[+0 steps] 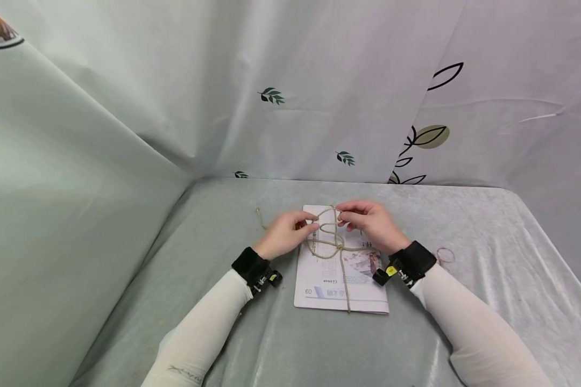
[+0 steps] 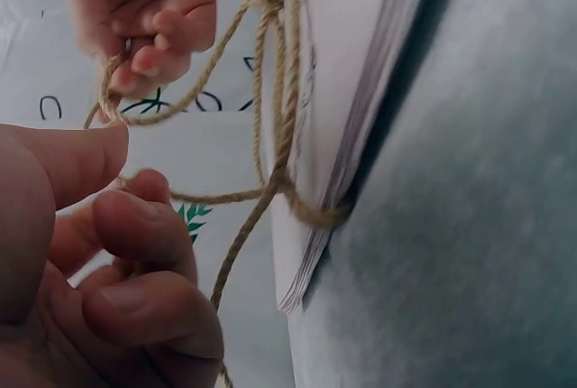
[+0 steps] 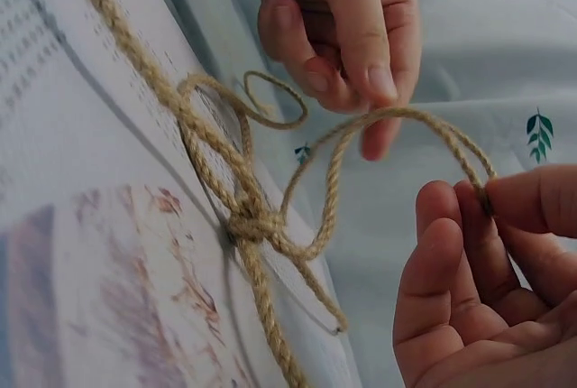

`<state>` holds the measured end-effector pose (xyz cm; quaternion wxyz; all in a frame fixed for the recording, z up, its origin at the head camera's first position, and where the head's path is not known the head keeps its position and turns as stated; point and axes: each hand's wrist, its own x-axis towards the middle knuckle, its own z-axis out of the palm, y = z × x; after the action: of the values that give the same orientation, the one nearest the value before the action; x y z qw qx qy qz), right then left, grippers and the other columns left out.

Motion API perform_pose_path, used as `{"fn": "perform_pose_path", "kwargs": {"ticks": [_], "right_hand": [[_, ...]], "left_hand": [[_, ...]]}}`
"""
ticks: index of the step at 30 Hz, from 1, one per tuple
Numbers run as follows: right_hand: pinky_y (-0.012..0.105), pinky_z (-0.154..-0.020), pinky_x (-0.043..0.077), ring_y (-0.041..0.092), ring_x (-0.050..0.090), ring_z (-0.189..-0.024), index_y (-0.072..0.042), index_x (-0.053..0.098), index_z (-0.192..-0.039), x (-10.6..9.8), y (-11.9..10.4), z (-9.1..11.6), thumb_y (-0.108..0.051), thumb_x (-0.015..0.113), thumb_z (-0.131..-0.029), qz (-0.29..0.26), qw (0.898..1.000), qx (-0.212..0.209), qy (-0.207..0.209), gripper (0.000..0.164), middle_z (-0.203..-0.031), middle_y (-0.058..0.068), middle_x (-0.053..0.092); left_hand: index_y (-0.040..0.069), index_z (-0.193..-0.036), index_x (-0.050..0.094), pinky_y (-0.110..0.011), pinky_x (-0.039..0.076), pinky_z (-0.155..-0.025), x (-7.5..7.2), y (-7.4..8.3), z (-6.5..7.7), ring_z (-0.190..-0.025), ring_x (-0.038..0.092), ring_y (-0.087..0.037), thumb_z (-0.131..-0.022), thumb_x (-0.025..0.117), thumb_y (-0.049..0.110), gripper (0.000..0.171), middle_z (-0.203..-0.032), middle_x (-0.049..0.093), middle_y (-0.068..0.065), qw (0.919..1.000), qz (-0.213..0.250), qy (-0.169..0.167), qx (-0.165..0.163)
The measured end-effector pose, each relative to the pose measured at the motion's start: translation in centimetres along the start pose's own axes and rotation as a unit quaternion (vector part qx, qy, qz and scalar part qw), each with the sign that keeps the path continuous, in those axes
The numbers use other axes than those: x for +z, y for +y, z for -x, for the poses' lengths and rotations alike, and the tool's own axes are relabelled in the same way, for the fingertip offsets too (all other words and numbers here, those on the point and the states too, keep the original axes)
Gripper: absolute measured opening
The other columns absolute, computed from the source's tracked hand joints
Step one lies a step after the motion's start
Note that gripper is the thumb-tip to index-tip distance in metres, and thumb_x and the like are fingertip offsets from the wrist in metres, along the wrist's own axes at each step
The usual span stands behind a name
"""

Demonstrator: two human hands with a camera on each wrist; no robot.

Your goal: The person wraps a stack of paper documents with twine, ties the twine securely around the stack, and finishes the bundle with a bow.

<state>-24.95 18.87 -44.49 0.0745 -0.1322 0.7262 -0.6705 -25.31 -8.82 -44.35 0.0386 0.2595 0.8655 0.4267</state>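
Note:
A folded stack of newspapers [image 1: 314, 277] lies on the grey cloth, tied both ways with brown twine [image 1: 345, 285]. The twine crosses in a knot [image 3: 257, 226] on top of the stack. Above the upper part of the papers, my left hand [image 1: 285, 232] pinches a raised loop of the twine between thumb and forefinger. Facing it, my right hand [image 1: 372, 224] pinches the same loop further along, its other fingers curled loosely. Between the hands the doubled strands [image 3: 410, 115] arch up from the knot. A loose twine end [image 1: 259, 215] sticks out left of my left hand.
A thin reddish loop of string [image 1: 445, 255] lies on the cloth-covered table [image 1: 252, 344] beyond the right wrist. Pale cloth walls [image 1: 319, 129] with printed leaves stand behind and to the left. Each wrist wears a black band with a small camera.

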Motion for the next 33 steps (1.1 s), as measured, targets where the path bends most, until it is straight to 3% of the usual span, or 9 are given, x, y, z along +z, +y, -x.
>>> {"fn": "perform_pose_path", "kwargs": {"ticks": [4, 9, 16, 21, 24, 28, 30, 33], "right_hand": [[0.032, -0.084, 0.059, 0.02, 0.073, -0.098, 0.011, 0.064, -0.146, 0.1, 0.1, 0.0, -0.005, 0.068, -0.109, -0.014, 1.0, -0.006, -0.009, 0.04, -0.118, 0.021, 0.073], [0.037, -0.085, 0.058, 0.032, 0.07, -0.1, 0.014, 0.057, -0.148, -0.2, 0.2, 0.2, 0.003, 0.061, -0.107, -0.014, 1.0, -0.012, -0.01, 0.043, -0.106, 0.011, 0.068], [0.039, -0.087, 0.056, 0.035, 0.071, -0.105, 0.011, 0.06, -0.142, -0.4, 0.1, 0.4, 0.001, 0.061, -0.108, 0.027, 1.0, -0.008, -0.004, 0.036, -0.114, 0.02, 0.067], [0.037, -0.079, 0.055, 0.039, 0.07, -0.097, 0.007, 0.064, -0.137, -0.3, 0.2, 0.3, 0.001, 0.061, -0.107, 0.061, 0.998, -0.002, 0.013, 0.031, -0.11, 0.024, 0.071], [0.037, -0.076, 0.057, 0.041, 0.071, -0.094, 0.007, 0.065, -0.137, -0.2, 0.3, 0.2, 0.0, 0.065, -0.107, 0.089, 0.996, -0.002, 0.021, 0.031, -0.108, 0.022, 0.072], [0.035, -0.076, 0.058, 0.036, 0.074, -0.096, 0.006, 0.067, -0.135, 0.2, 0.4, 0.3, 0.0, 0.071, -0.106, 0.146, 0.989, -0.013, 0.01, 0.03, -0.11, 0.017, 0.075], [0.032, -0.078, 0.057, 0.032, 0.075, -0.099, 0.004, 0.07, -0.13, 0.4, 0.4, 0.2, 0.0, 0.075, -0.104, 0.169, 0.985, -0.023, 0.0, 0.027, -0.111, 0.015, 0.077], [0.027, -0.08, 0.055, 0.029, 0.076, -0.1, 0.002, 0.074, -0.121, 0.7, 0.6, 0.2, 0.001, 0.078, -0.101, 0.186, 0.982, -0.033, -0.014, 0.021, -0.109, 0.012, 0.08]], "left_hand": [[0.005, -0.12, 0.08, -0.032, 0.046, -0.071, 0.1, -0.1, 0.0, -0.076, 0.057, -0.017, -0.115, 0.065, 0.026, 0.026, -0.091, 0.066, 0.0, 0.9998, 0.007, 0.014, 0.01], [0.0, -0.115, 0.077, -0.035, 0.043, -0.071, -0.7, -0.2, 0.0, -0.075, 0.054, -0.02, -0.117, 0.063, 0.025, 0.028, -0.087, 0.062, -0.003, 0.9984, 0.019, 0.051, 0.017], [0.005, -0.111, 0.079, -0.037, 0.043, -0.075, -2.9, -0.1, 0.1, -0.079, 0.054, -0.022, -0.114, 0.067, 0.023, 0.022, -0.09, 0.064, -0.004, 0.9956, 0.034, 0.087, 0.008], [0.01, -0.104, 0.078, -0.039, 0.042, -0.076, -5.3, -0.4, 0.5, -0.08, 0.055, -0.024, -0.113, 0.067, 0.023, 0.019, -0.091, 0.066, -0.005, 0.9951, 0.028, 0.094, -0.016], [0.011, -0.094, 0.073, -0.04, 0.04, -0.074, -7.1, -0.8, 0.9, -0.075, 0.05, -0.024, -0.112, 0.068, 0.021, 0.021, -0.086, 0.061, -0.004, 0.9971, 0.017, 0.062, -0.04], [0.013, -0.076, 0.063, -0.036, 0.036, -0.067, -9.0, -1.3, 1.4, -0.064, 0.042, -0.017, -0.107, 0.068, 0.016, 0.031, -0.072, 0.048, 0.003, 0.9966, -0.038, -0.024, -0.069], [0.015, -0.069, 0.057, -0.033, 0.033, -0.063, -9.7, -1.4, 1.7, -0.06, 0.037, -0.014, -0.103, 0.067, 0.013, 0.036, -0.066, 0.041, 0.006, 0.9906, -0.083, -0.077, -0.077], [0.02, -0.061, 0.05, -0.03, 0.03, -0.058, -10.0, -1.2, 1.9, -0.055, 0.033, -0.01, -0.097, 0.067, 0.012, 0.04, -0.059, 0.037, 0.01, 0.975, -0.142, -0.146, -0.089]]}}
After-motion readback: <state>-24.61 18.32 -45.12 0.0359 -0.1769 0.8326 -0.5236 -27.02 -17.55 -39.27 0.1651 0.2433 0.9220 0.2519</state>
